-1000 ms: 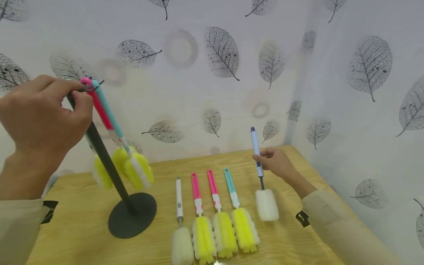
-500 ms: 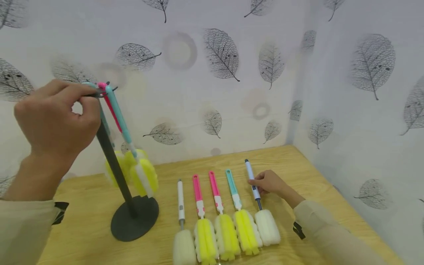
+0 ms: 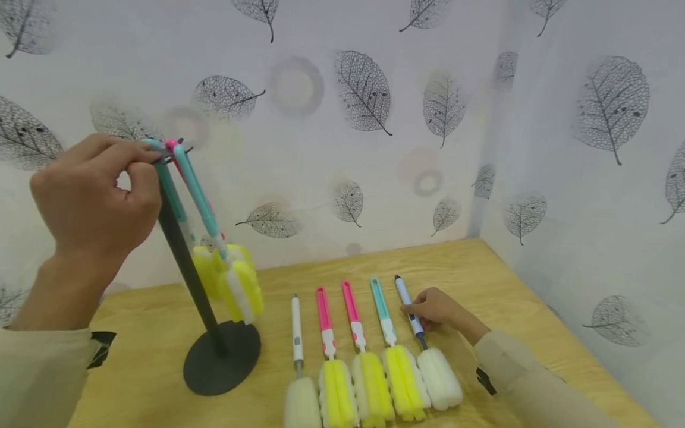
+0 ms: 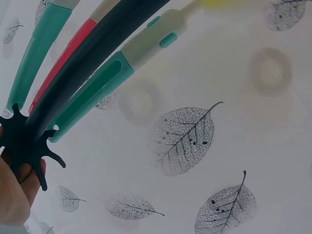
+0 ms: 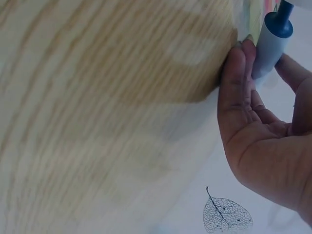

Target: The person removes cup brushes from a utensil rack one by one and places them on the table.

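My left hand [image 3: 101,202] grips the top of a black stand [image 3: 187,267] with a round base. Its hooked top [image 4: 24,139] shows in the left wrist view, my fingers partly behind it. Two teal-handled sponge brushes [image 3: 195,190] and a pink-handled one [image 4: 63,63] hang from the hooks, their yellow and white heads bunched behind the post. At the right, my right hand [image 3: 439,309] pinches the light blue handle [image 3: 402,291] of a sponge brush with a white head [image 3: 440,380], low over the table. Thumb and fingers sit either side of that handle [image 5: 270,46] in the right wrist view.
Left of the blue brush, a row on the wooden table [image 3: 134,339] holds a teal-handled brush [image 3: 381,303], two pink-handled brushes [image 3: 351,303] and a white-handled brush [image 3: 297,327]. Leaf-patterned cloth [image 3: 299,178] rises behind the table and along its right side.
My right hand has lowered the light blue brush to the end of the row. My left hand has shifted right and down with the stand's top, and the hanging brushes have turned around the post.
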`<act>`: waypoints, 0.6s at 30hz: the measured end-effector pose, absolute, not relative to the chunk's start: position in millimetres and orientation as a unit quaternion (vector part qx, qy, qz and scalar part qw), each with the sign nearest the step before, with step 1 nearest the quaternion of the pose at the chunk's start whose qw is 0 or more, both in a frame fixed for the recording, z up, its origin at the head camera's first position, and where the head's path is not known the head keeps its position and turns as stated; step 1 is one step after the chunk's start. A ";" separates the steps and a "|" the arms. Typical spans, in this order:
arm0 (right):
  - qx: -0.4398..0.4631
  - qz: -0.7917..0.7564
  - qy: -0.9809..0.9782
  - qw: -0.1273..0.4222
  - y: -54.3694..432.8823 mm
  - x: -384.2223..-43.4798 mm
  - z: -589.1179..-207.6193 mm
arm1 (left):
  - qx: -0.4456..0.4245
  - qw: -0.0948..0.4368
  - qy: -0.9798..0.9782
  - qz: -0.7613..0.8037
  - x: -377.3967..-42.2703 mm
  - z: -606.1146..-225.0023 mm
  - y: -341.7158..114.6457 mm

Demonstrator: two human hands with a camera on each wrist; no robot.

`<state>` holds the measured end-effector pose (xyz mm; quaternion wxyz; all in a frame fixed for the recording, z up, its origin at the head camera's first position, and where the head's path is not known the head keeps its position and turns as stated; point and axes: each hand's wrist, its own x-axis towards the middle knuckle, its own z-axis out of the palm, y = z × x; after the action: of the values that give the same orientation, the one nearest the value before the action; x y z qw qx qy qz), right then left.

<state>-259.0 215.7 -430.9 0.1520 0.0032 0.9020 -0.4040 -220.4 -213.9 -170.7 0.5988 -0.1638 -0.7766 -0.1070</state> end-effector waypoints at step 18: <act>-0.148 -0.511 0.839 0.112 159.4 -274.0 -330.9 | -0.151 0.621 -0.766 -0.072 -211.1 -171.8 -218.9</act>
<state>-274.0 159.4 -330.9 0.1122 -0.1476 0.8394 -0.5108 -211.1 -218.9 -171.8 0.6206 -0.1515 -0.7660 -0.0720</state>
